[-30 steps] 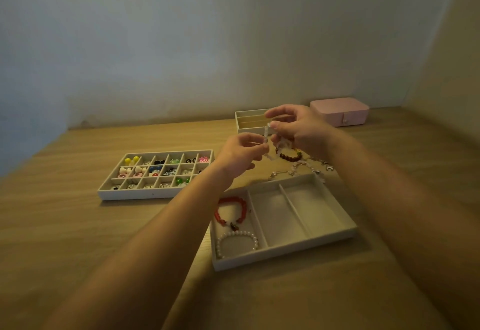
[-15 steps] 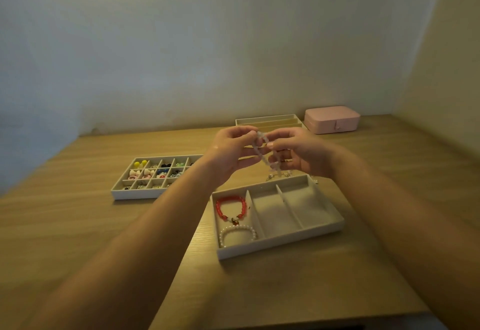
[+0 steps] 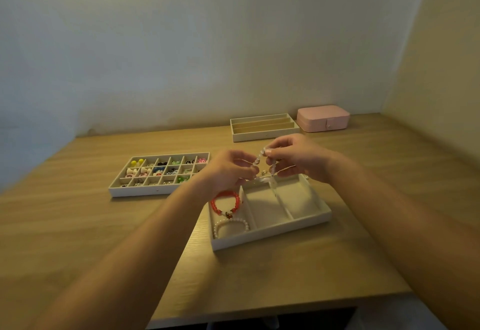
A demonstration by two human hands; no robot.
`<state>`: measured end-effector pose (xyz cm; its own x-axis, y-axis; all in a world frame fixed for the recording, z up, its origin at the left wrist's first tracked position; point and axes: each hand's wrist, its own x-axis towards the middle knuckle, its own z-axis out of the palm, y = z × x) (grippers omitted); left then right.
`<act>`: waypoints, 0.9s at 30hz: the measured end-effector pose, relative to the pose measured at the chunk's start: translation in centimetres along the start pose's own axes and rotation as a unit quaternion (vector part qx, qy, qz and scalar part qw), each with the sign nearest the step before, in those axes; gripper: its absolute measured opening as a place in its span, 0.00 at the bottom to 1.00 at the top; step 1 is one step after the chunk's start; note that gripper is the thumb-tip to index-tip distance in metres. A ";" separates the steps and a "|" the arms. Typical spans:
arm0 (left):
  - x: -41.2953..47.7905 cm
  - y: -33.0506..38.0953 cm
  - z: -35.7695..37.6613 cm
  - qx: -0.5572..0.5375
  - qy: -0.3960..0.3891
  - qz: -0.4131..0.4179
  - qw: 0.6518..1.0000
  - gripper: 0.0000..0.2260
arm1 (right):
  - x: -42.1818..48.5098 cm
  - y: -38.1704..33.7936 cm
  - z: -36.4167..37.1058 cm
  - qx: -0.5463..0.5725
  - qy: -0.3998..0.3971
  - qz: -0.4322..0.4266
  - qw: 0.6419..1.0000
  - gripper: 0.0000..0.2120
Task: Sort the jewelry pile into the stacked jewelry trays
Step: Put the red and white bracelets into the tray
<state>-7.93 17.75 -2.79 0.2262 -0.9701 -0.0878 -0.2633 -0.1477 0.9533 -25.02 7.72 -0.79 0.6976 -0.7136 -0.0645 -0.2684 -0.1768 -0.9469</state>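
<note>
The left hand (image 3: pixel 228 171) and right hand (image 3: pixel 298 158) each pinched one side of a pale bracelet (image 3: pixel 259 159), fingers curled, holding it in the air above the far rim of the tray (image 3: pixel 272 233) near the front edge of the desk (image 3: pixel 259 277). A red bracelet (image 3: pixel 226 203) and a pearl bracelet (image 3: pixel 231 227) lay in its left compartment. The step looked like placing a third bracelet. Next, it likely needed lowering into a free compartment and both pinches released. The pile (image 3: pixel 263 173) was mostly hidden behind the hands.
</note>
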 end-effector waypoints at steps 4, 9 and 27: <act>-0.1 -0.8 0.0 -0.018 0.024 -0.023 0.999 0.12 | -0.1 0.9 0.0 -0.019 -0.009 0.013 1.000 0.05; -0.6 -1.3 -0.2 0.059 -0.002 -0.021 0.998 0.10 | -0.1 1.9 -0.3 -0.091 -0.037 0.030 0.995 0.06; -0.1 -3.1 1.4 0.334 0.074 0.105 0.934 0.06 | 2.1 4.1 2.1 -0.273 0.021 -0.036 0.961 0.04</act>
<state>-8.41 18.02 -6.18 0.2172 -0.9613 0.1694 -0.8311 -0.0911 0.5486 -23.25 6.88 -5.50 0.7037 -0.7102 0.0188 -0.5367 -0.5488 -0.6409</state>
